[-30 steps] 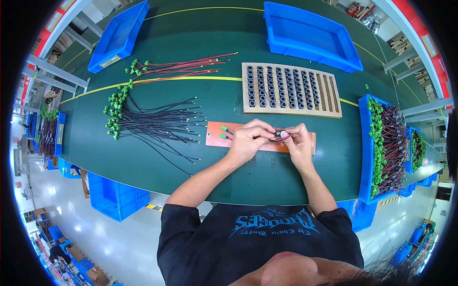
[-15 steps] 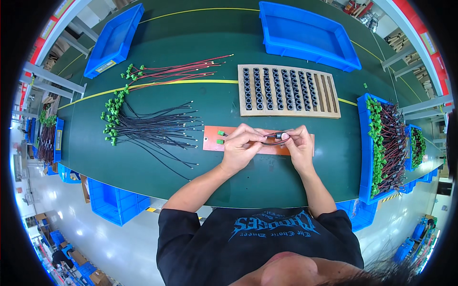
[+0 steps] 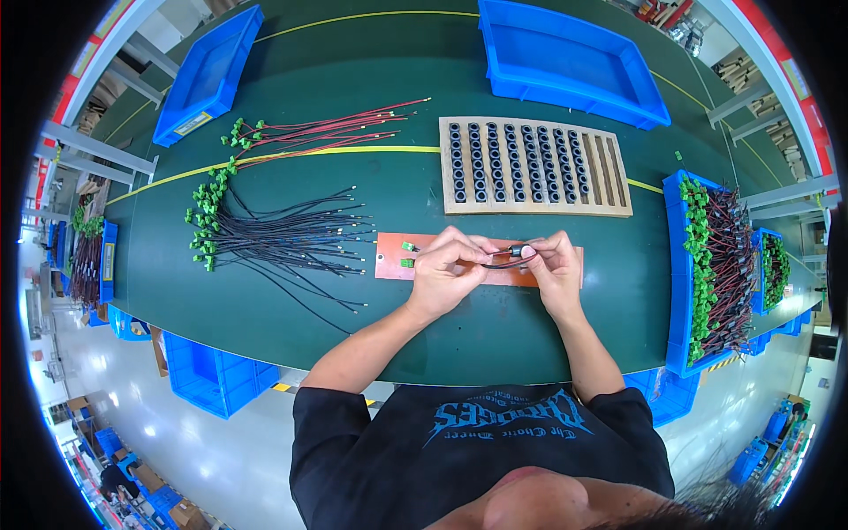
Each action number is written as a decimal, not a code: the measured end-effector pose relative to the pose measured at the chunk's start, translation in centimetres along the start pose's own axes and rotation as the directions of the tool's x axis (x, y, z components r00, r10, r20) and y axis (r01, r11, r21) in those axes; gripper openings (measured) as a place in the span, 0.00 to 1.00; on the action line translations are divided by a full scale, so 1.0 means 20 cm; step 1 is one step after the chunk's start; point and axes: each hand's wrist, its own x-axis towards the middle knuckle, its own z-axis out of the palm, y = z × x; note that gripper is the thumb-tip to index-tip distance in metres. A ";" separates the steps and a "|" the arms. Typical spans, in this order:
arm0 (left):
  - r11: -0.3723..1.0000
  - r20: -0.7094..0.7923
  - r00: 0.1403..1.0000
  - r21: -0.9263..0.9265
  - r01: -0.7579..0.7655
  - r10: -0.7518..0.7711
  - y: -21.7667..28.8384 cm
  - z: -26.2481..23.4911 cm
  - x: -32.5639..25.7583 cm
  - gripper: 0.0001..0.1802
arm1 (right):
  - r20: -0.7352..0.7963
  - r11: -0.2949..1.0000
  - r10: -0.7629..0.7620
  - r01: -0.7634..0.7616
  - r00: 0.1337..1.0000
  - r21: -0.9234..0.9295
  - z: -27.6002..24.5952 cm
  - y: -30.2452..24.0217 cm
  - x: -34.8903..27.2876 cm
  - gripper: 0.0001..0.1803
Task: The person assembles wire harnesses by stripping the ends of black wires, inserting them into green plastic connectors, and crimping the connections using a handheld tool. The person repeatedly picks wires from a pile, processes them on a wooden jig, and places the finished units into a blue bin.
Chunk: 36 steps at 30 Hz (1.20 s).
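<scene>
Over an orange board [image 3: 391, 265], both my hands work on thin red and black wires [image 3: 501, 263]. My left hand [image 3: 448, 272] pinches the wires with its fingertips. Thumb and fingers of my right hand [image 3: 554, 272] close on a small black cylindrical part [image 3: 517, 251] at the wires' other end. My fingers partly hide both the part and the wires. Beside my left hand, two green connectors, an upper one [image 3: 407, 246] and a lower one [image 3: 407, 262], rest on the board's left end.
Beyond my hands, a wooden rack [image 3: 450, 209] carries rows of black cylinders. Black cables [image 3: 291, 231] and red cables [image 3: 331, 128] with green connectors lie to the left. A blue bin [image 3: 675, 291] of wired assemblies stands right; shallow blue trays [image 3: 574, 88] sit at the back.
The black wire that looped above the red one between my hands now lies lower, and the black part shows a little more. Both hands stay almost in place.
</scene>
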 end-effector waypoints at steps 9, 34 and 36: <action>0.999 -0.019 0.999 -0.034 0.026 -0.027 0.00 0.00 0.00 0.10 | 0.017 1.000 0.009 -0.009 1.000 0.007 -0.01 0.01 0.00 0.10; 0.966 0.138 0.989 0.257 0.019 -0.057 0.02 -0.01 0.02 0.08 | 0.132 0.997 0.018 -0.008 0.991 -0.078 -0.01 -0.02 -0.01 0.09; 0.979 0.128 0.987 0.193 0.067 -0.093 -0.01 -0.02 0.00 0.07 | 0.145 0.996 0.023 -0.010 0.989 -0.090 -0.01 -0.05 0.00 0.09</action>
